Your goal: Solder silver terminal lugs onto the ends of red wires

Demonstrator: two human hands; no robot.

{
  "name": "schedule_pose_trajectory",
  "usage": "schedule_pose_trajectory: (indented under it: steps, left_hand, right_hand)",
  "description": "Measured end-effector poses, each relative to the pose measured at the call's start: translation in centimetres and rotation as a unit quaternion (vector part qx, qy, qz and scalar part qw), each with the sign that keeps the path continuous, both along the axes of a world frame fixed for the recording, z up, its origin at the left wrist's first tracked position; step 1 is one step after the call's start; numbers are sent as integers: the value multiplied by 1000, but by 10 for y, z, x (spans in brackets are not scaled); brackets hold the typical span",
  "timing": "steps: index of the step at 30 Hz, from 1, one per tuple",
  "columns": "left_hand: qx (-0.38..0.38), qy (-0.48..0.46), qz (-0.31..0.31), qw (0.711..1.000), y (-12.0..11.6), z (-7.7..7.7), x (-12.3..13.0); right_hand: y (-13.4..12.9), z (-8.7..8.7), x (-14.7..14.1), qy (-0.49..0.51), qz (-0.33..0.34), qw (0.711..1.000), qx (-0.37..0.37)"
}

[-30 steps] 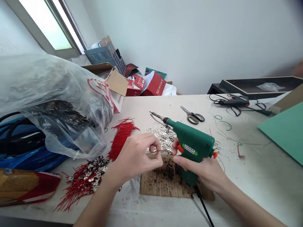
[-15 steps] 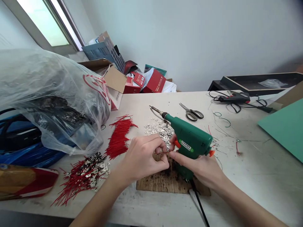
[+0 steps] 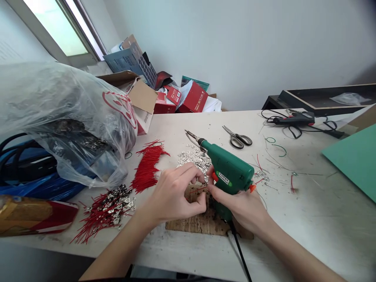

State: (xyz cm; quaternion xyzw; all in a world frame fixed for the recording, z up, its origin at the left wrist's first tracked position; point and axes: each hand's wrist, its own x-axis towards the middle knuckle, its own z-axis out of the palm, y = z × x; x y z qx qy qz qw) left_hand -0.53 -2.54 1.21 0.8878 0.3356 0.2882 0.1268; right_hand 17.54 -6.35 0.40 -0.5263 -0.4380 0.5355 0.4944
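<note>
My right hand [image 3: 235, 201] is closed round the handle of a green soldering gun [image 3: 230, 166], whose metal tip points to the upper left. Between that hand's thumb and fingertip runs a thin red wire [image 3: 198, 190]. My left hand [image 3: 178, 194] is beside the wire, thumb and forefinger apart, with nothing visible between them. Under both hands lies a stained wooden board [image 3: 194, 225]. Small metal pieces [image 3: 195, 158] are heaped behind the hands. Red wires [image 3: 147, 168] lie in a bundle to the left, and nearer is a pile of red wires with metal ends [image 3: 107, 211].
Scissors [image 3: 237, 138] lie behind the gun. A black corded tool [image 3: 295, 118] and a green sheet [image 3: 355, 156] are at the right. A large plastic bag [image 3: 73, 117] fills the left, with red boxes [image 3: 194, 97] at the back. Loose wires [image 3: 276, 149] lie right.
My left thumb and forefinger have opened off the red wire, which stays at my right fingertips. The gun and right hand have shifted slightly left in view.
</note>
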Motion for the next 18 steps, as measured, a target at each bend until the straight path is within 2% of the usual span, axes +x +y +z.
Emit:
schedule_pose_trajectory:
  steps: [3,5,12,18]
  left_hand:
    - [-4,5,-3,1000,1,4,-1]
    - [4,14,-8,1000,3,3,-1]
    - [19,5,-26,999,5,-8,3]
    - [9,2,-28,1000,7,-9,1]
  right_hand:
    - [2,-2,6,-47,3,999,-24]
    - [3,-4,10,-44,20,999,-21]
    - [4,-9,12,54,22,998,23]
    - [5,-18,13,137,33,988,63]
